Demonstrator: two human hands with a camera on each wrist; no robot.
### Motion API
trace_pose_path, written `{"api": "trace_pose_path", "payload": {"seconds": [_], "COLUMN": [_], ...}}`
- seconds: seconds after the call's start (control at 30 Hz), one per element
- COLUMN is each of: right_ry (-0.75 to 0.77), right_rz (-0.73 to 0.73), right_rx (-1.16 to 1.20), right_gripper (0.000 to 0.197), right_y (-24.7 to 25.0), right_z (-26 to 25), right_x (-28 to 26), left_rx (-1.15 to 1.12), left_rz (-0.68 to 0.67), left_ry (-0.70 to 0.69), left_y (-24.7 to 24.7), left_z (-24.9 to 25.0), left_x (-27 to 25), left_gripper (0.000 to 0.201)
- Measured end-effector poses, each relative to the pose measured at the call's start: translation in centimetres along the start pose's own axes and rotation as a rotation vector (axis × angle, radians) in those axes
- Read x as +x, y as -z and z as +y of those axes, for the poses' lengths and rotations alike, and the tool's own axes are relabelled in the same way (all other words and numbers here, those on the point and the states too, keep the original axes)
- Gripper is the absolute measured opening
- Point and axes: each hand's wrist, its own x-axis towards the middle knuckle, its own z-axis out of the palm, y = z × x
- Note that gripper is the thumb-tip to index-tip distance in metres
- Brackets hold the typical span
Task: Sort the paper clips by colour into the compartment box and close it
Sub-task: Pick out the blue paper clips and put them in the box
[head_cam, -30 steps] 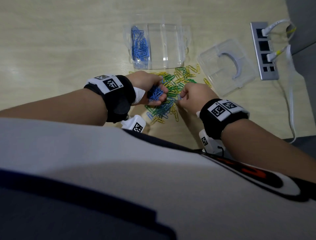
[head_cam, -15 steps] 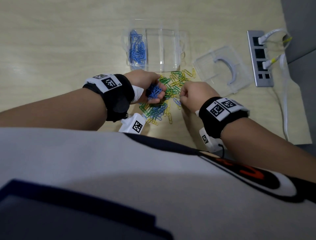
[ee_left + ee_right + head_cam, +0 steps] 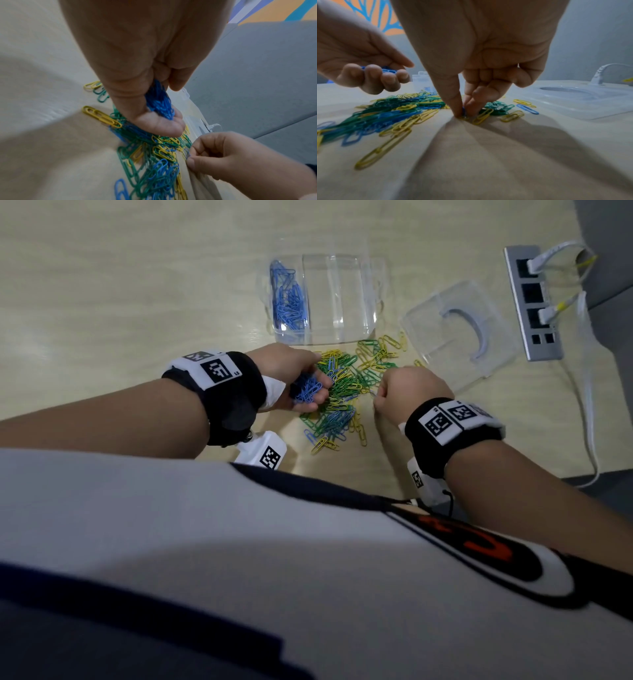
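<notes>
The left hand (image 3: 301, 378) cups a bunch of blue clips (image 3: 308, 390) over the mixed pile (image 3: 346, 395) at the table's (image 3: 120, 285) near edge. The right hand (image 3: 407, 395) pinches one blue clip (image 3: 463, 108) at the pile's right side. Farther in, the box (image 3: 342, 299) lies open, blue clips in its left compartment, lid (image 3: 459, 333) beside it.

Left hand (image 3: 301, 381) cupped palm-up; right hand (image 3: 407, 395) fisted, fingers (image 3: 453, 102) pinching downward.

Blue, green, yellow paper clips (image 3: 342, 392); clear compartment box (image 3: 342, 299).
</notes>
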Motion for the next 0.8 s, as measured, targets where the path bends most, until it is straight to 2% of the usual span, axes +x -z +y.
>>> {"api": "trace_pose_path", "payload": {"seconds": [0.1, 0.2, 0.27, 0.33, 0.4, 0.47, 0.5, 0.57, 0.63, 0.8], "right_ry": [0.039, 0.191, 0.290, 0.334, 0.343, 0.338, 0.340, 0.358, 0.356, 0.362], "right_rz": [0.066, 0.130, 0.105, 0.077, 0.125, 0.176, 0.151, 0.010, -0.053, 0.047], "right_rx": [0.038, 0.315, 0.462, 0.510, 0.522, 0.475, 0.413, 0.238, 0.106, 0.050], "right_gripper": [0.017, 0.010, 0.010, 0.009, 0.009, 0.012, 0.017, 0.041, 0.051, 0.024], "right_y": [0.9, 2.1, 2.9, 3.2, 3.1, 2.4, 2.0, 1.2, 0.5, 0.0], "right_z": [-0.1, -1.1, -2.4, -3.3, -3.5, -3.1, -2.9, -2.7, -2.6, -1.5], "right_x": [-0.4, -1.1, -1.6, -1.7, -1.3, -0.4, 0.0, 0.5, 0.5, 0.8], "left_rx": [0.001, -0.021, -0.068, -0.114, -0.122, -0.105, -0.092, -0.081, -0.099, -0.116], "left_rz": [-0.013, -0.024, -0.010, 0.013, 0.020, 0.016, 0.021, 0.047, 0.068, 0.108], "left_ry": [0.010, 0.012, -0.004, -0.013, -0.012, -0.006, 0.005, 0.034, 0.040, 0.020], "left_y": [-0.1, -0.6, -1.0, -1.4, -1.2, -0.7, -0.4, 0.3, 0.9, 1.5], "left_z": [0.0, 0.0, 0.1, 0.4, 0.6, 0.5, 0.4, 0.1, -0.1, -0.4], "left_x": [-0.1, 0.1, 0.1, -0.1, -0.2, -0.1, 0.0, 0.2, 0.2, 0.1], "left_gripper": [0.047, 0.048, 0.041, 0.029, 0.028, 0.040, 0.045, 0.048, 0.047, 0.048]}}
